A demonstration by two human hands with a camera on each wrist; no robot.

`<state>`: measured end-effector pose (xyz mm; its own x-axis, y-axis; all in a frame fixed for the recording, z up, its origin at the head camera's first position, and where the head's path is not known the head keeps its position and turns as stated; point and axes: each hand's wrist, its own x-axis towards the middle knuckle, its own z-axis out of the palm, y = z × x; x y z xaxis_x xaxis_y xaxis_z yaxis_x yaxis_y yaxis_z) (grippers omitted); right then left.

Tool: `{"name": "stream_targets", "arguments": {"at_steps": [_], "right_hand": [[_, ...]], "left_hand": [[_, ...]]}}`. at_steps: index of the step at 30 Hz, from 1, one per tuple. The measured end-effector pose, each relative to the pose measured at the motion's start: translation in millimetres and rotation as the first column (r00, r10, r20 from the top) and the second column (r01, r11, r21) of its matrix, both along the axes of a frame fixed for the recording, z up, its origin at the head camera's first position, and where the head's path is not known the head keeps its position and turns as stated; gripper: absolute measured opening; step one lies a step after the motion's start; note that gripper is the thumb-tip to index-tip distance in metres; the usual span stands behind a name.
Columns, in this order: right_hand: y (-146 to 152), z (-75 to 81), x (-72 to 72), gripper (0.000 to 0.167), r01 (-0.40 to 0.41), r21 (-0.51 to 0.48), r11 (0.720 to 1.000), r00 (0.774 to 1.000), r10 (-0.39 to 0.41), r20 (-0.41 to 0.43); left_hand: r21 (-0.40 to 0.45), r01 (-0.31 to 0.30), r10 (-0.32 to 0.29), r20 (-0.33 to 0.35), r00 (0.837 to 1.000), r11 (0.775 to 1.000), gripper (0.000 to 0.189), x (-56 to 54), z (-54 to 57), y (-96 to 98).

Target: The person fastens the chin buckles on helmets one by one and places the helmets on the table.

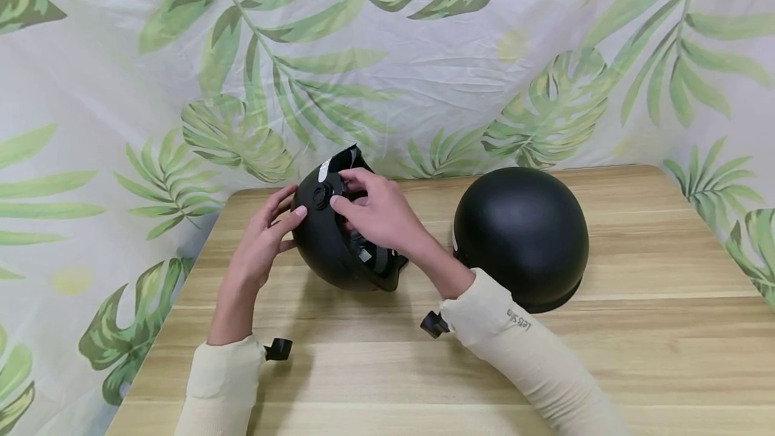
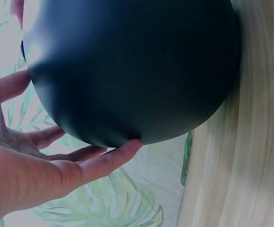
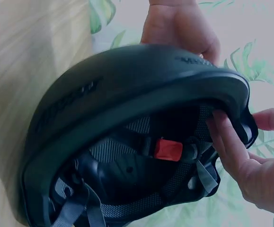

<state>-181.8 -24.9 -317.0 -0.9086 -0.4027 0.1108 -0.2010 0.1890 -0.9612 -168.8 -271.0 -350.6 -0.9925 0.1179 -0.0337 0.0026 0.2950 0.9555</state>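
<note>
A black helmet (image 1: pixel 321 241) is tilted on its side at the left of the table, its opening facing right. My left hand (image 1: pixel 260 241) holds the rounded shell from the left; the thumb and spread fingers rest on the dome in the left wrist view. My right hand (image 1: pixel 381 210) pinches the rim near a round black knob (image 1: pixel 321 195), its fingers inside the opening and thumb outside. In the right wrist view, a red buckle piece (image 3: pixel 168 149), grey straps (image 3: pixel 75 208) and dark padding show inside. A white patch (image 1: pixel 324 170) marks the shell above the knob.
A second black helmet (image 1: pixel 522 234) sits dome up on the wooden table (image 1: pixel 654 328), just beyond my right forearm. Behind the table hangs a leaf-patterned cloth (image 1: pixel 436 79). Small black mounts (image 1: pixel 278 349) stick out from both wrists.
</note>
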Motion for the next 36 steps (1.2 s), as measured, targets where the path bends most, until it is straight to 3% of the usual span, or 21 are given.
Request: {"name": "stream_targets", "arguments": {"at_steps": [8,15,23,28,36], "right_hand": [[3,-3.3,-1.0,0.05,0.06,-0.169,0.984,0.995,-0.046,0.089],[6,-7.7,0.8,0.05,0.093,-0.253,0.963,0.989,-0.059,0.138],[16,-15.2,0.2,0.049,0.14,-0.384,0.913,0.979,-0.07,0.19],[23,-19.1,0.3,0.047,0.137,-0.415,0.899,0.98,-0.063,0.186],[29,-25.7,1.3,0.049,0.136,-0.441,0.887,0.98,-0.054,0.193]], "left_hand": [[-0.015,0.002,-0.002,-0.018,1.0,1.0,0.071,-0.7,0.1,-1.4],[0.001,0.0,0.0,-0.015,1.0,1.0,0.07,0.0,0.3,-5.3],[0.002,0.04,-0.04,0.013,0.999,0.999,0.072,-4.0,-2.3,-9.6],[0.032,0.083,-0.084,0.026,0.996,0.996,0.07,-5.6,-4.0,-8.9],[0.077,0.096,-0.097,0.01,0.995,0.992,0.068,-5.3,-6.2,-4.2]]}}
